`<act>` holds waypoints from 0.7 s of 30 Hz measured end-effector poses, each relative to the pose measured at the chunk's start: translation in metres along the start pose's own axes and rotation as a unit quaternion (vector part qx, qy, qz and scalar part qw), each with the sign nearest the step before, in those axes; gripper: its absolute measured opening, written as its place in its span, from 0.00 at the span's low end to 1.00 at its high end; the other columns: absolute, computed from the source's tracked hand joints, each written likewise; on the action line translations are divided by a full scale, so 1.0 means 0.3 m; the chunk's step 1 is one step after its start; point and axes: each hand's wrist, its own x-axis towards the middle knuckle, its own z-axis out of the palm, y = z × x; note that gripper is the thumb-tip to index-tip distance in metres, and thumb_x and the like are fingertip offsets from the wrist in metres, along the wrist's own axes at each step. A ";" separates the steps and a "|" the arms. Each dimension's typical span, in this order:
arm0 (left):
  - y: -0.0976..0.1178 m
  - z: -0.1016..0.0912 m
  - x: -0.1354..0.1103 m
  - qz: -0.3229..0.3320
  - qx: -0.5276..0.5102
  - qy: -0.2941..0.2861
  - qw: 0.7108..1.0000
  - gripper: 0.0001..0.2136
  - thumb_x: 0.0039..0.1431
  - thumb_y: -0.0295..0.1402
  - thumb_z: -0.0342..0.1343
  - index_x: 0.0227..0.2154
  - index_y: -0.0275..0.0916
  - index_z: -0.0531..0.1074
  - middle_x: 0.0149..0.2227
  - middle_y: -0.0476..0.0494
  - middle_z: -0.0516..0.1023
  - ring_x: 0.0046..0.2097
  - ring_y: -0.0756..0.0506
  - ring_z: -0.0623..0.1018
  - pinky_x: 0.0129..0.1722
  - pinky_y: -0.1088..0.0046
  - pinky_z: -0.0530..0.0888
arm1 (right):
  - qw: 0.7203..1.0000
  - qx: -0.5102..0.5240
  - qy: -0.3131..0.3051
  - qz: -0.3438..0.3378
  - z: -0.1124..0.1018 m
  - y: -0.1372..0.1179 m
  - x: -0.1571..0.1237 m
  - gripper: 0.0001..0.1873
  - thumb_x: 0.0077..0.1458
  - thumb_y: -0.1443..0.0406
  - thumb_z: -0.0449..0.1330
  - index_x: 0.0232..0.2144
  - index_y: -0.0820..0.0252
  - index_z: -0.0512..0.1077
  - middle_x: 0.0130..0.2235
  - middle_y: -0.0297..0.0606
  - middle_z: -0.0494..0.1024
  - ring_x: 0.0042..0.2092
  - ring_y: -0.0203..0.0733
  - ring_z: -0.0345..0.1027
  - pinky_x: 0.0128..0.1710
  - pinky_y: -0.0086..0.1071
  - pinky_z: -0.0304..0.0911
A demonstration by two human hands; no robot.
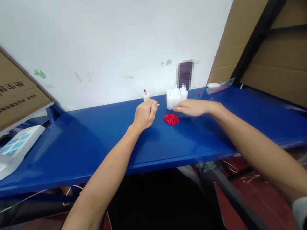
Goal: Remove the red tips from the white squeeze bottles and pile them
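Note:
My left hand [145, 114] is closed in a fist, and a thin white tip pokes out on its right side. It looks like the nozzle of a small white bottle [158, 104], whose body is hidden by the fingers. Just behind this hand stands a white bottle with a red cap [145, 95]. Several white nozzle bottles [171, 102] are grouped upright on the right. My right hand [191, 107] is in front of them, palm down, fingers stretched leftward; whether it touches a bottle I cannot tell. Below its fingertips lies a pile of small red caps [171, 119].
The blue table [93, 138] runs along a white wall. One loose red cap [199, 94] and a clear plastic bag [220, 86] lie at the back right. A white device with blue keys [17, 144] sits at the left. Cardboard [12, 90] flanks the table.

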 end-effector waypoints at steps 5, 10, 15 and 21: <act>-0.019 0.003 -0.006 -0.016 -0.005 0.011 1.000 0.22 0.75 0.42 0.35 0.28 0.40 0.66 0.30 0.44 0.72 0.33 0.47 0.72 0.37 0.67 0.68 | 0.991 -0.071 -0.061 0.092 0.007 0.035 0.003 0.10 0.58 0.59 0.57 0.28 0.58 0.69 0.36 0.42 0.77 0.35 0.46 0.69 0.35 0.38 0.60; -0.031 0.003 -0.006 -0.031 -0.004 0.039 0.999 0.21 0.75 0.41 0.36 0.29 0.40 0.66 0.30 0.44 0.72 0.33 0.47 0.71 0.38 0.67 0.68 | 0.990 -0.082 -0.079 0.087 0.006 0.038 -0.003 0.09 0.58 0.58 0.57 0.30 0.57 0.69 0.36 0.40 0.77 0.35 0.46 0.69 0.34 0.38 0.60; -0.041 -0.001 -0.011 -0.038 -0.001 0.034 0.999 0.21 0.75 0.41 0.36 0.29 0.40 0.66 0.30 0.44 0.72 0.33 0.47 0.71 0.38 0.67 0.68 | 0.990 -0.053 -0.096 0.084 0.002 0.032 -0.009 0.10 0.56 0.57 0.58 0.34 0.56 0.71 0.36 0.39 0.76 0.35 0.45 0.68 0.33 0.37 0.59; -0.047 0.000 -0.013 -0.045 0.007 0.026 0.999 0.21 0.75 0.42 0.36 0.29 0.40 0.66 0.31 0.44 0.72 0.34 0.46 0.72 0.38 0.66 0.68 | 0.992 -0.029 -0.099 0.074 -0.001 0.014 -0.014 0.07 0.54 0.60 0.59 0.31 0.57 0.69 0.33 0.38 0.74 0.32 0.42 0.64 0.32 0.36 0.57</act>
